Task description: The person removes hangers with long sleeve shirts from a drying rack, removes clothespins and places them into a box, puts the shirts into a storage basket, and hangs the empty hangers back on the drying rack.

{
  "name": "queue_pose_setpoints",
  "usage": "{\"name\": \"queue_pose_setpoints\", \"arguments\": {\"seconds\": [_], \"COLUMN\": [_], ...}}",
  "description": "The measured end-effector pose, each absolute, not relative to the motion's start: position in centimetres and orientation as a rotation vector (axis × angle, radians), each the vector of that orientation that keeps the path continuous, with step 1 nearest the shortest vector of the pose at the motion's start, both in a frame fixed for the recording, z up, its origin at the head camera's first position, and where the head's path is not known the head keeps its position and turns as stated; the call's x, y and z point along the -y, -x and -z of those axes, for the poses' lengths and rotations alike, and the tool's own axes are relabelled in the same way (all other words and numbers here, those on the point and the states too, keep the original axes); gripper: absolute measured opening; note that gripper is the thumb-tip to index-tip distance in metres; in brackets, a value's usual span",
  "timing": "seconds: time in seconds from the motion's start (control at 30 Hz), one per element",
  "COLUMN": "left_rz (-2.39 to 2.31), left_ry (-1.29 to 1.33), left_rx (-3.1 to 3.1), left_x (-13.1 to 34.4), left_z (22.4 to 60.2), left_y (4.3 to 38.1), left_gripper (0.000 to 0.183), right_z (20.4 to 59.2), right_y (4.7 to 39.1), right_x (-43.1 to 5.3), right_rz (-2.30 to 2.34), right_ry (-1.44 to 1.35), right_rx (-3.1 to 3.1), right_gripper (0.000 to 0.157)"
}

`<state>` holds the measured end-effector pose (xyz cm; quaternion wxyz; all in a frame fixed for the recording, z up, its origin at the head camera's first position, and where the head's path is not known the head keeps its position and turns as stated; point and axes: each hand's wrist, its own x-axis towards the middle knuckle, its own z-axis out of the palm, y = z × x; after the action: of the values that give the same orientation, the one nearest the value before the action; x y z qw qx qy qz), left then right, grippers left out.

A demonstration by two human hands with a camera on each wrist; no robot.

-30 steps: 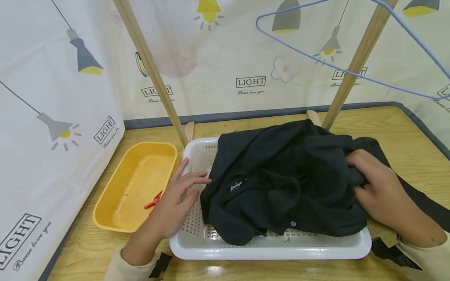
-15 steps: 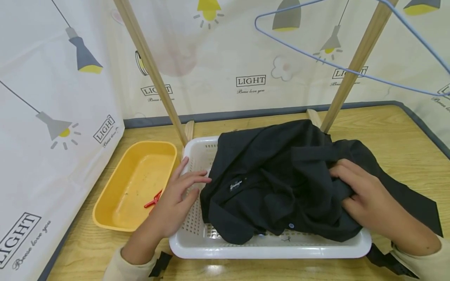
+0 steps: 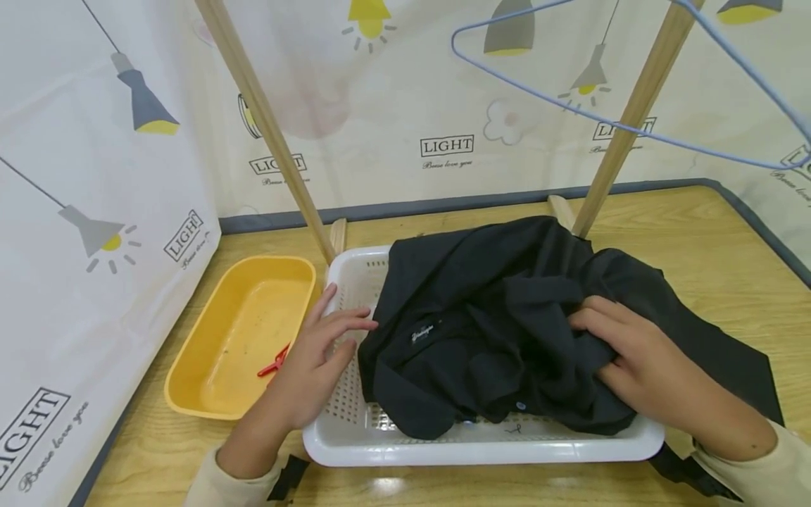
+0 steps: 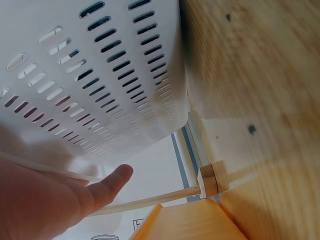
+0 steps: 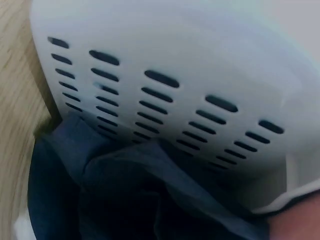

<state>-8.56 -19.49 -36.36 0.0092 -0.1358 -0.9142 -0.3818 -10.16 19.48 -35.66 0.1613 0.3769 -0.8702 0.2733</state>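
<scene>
A rumpled black shirt (image 3: 469, 331) with a small white neck label and a button lies heaped in the white perforated basket (image 3: 481, 454). Part of it hangs over the basket's right side onto the table. My right hand (image 3: 646, 373) pinches a fold of the shirt above the right end of the basket; its fingertips are partly hidden in the cloth. On the left rim rests my left hand (image 3: 313, 373), fingers extended and nearly reaching the shirt's left edge. Slots of the basket's outer wall (image 4: 120, 65) fill much of the left wrist view.
Left of the basket, a yellow tray (image 3: 180, 384) holds a red clip (image 3: 274, 360). Behind stand two slanted wooden poles (image 3: 269, 134). A blue clothes hanger (image 3: 538, 91) hangs at the upper right. Printed cloth walls (image 3: 386, 98) enclose the wooden table (image 3: 716, 260).
My right hand has moved left over the basket, bringing its fold of the shirt inward. Cloth trailing at the right has shifted left too. The left hand has stayed on the rim.
</scene>
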Motion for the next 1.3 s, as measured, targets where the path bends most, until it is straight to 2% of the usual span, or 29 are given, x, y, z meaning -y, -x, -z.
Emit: {"name": "queue_pose_setpoints", "arguments": {"seconds": [0.3, 0.33, 0.43, 0.47, 0.53, 0.57, 0.63, 0.67, 0.77, 1.3], "left_rz": [1.198, 1.196, 1.190, 1.188, 1.188, 1.189, 1.190, 1.192, 1.197, 1.177], "left_ry": [0.398, 0.397, 0.396, 0.395, 0.393, 0.392, 0.390, 0.390, 0.392, 0.412], "left_rx": [2.875, 2.876, 2.879, 2.879, 2.880, 2.880, 2.881, 2.879, 2.875, 2.865], "left_x": [19.4, 19.4, 19.4, 19.4, 19.5, 19.5, 19.5, 19.5, 19.5, 19.6], "left_z": [36.3, 36.3, 36.3, 36.3, 36.3, 36.3, 36.4, 36.4, 36.4, 36.4], "left_y": [8.6, 8.6, 8.7, 8.7, 8.7, 8.7, 8.7, 8.6, 8.6, 8.6], "left_gripper": [0.032, 0.032, 0.032, 0.032, 0.033, 0.033, 0.033, 0.033, 0.033, 0.033], "right_z": [35.5, 35.5, 35.6, 35.6, 35.6, 35.5, 35.5, 35.4, 35.3, 35.1], "right_y": [10.0, 10.0, 9.9, 9.9, 9.9, 9.8, 9.7, 9.7, 9.6, 9.9], "right_x": [-19.4, -19.4, -19.3, -19.3, -19.2, -19.2, -19.0, -19.0, -18.7, -18.2], "right_rz": [-0.711, -0.702, -0.670, -0.655, -0.635, -0.632, -0.621, -0.616, -0.601, -0.631], "right_ry": [-1.146, -1.154, -1.180, -1.183, -1.193, -1.197, -1.201, -1.204, -1.207, -1.286], "right_rx": [2.524, 2.523, 2.512, 2.515, 2.521, 2.529, 2.551, 2.562, 2.597, 2.626], "right_gripper": [0.049, 0.046, 0.018, 0.016, 0.029, 0.028, 0.015, 0.020, 0.049, 0.050]}}
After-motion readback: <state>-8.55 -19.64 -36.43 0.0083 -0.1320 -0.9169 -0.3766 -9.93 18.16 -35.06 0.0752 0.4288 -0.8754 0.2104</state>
